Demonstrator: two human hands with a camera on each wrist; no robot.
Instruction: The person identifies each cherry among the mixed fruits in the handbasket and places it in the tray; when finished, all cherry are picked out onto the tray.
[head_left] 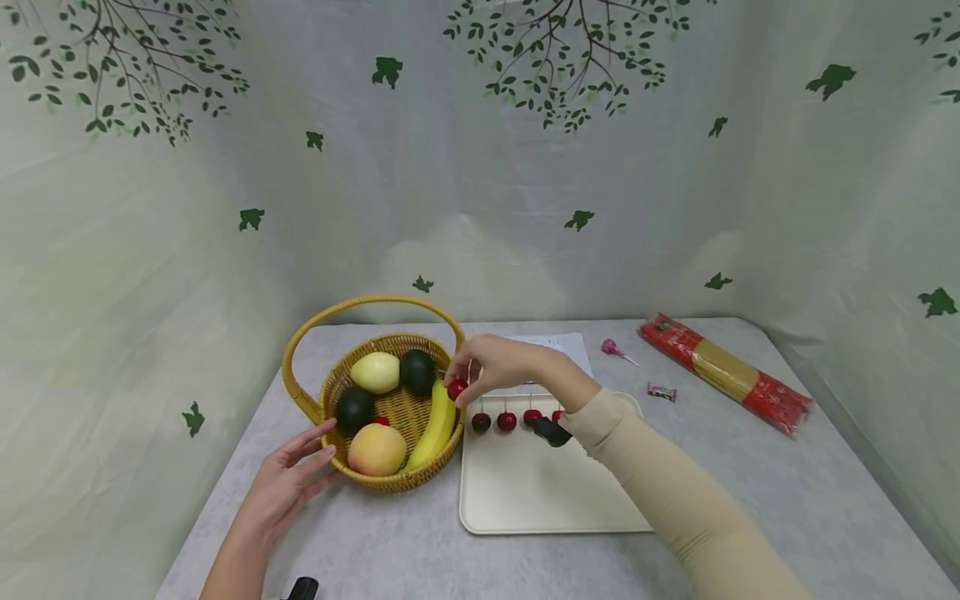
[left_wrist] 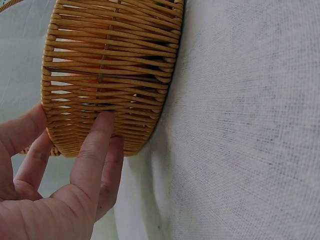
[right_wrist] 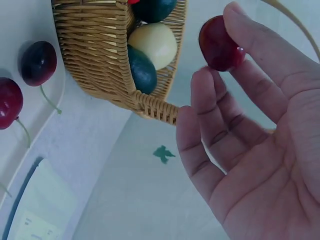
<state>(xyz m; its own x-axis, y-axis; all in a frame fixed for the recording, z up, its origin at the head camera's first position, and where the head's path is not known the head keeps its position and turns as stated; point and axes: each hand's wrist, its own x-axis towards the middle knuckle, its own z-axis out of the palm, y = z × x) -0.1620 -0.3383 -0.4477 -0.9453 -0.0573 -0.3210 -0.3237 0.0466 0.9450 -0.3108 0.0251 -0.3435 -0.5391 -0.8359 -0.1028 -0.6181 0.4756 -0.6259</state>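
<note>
My right hand [head_left: 495,365] pinches a dark red cherry [right_wrist: 220,44] between thumb and fingertips. It is held at the right rim of a round wicker basket [head_left: 330,392], above the end of a banana [head_left: 437,429]. My left hand [head_left: 288,479] rests its extended fingertips against the basket's left outer wall [left_wrist: 107,60]. Inside the basket lie a peach [head_left: 377,450], a pale yellow fruit like a lemon [head_left: 375,372], two dark green avocado-like fruits [head_left: 417,372] and a small red piece [head_left: 382,421], partly hidden. Several stemmed cherries [head_left: 506,422] line the back of a cream tray [head_left: 547,492].
The tray stands just right of the basket, whose tall handle [head_left: 367,300] arches over its back. A sheet of paper [head_left: 573,346] lies behind the tray. Further right are a pink lollipop [head_left: 611,347], a small wrapped candy [head_left: 662,392] and a red-and-yellow noodle packet [head_left: 723,371].
</note>
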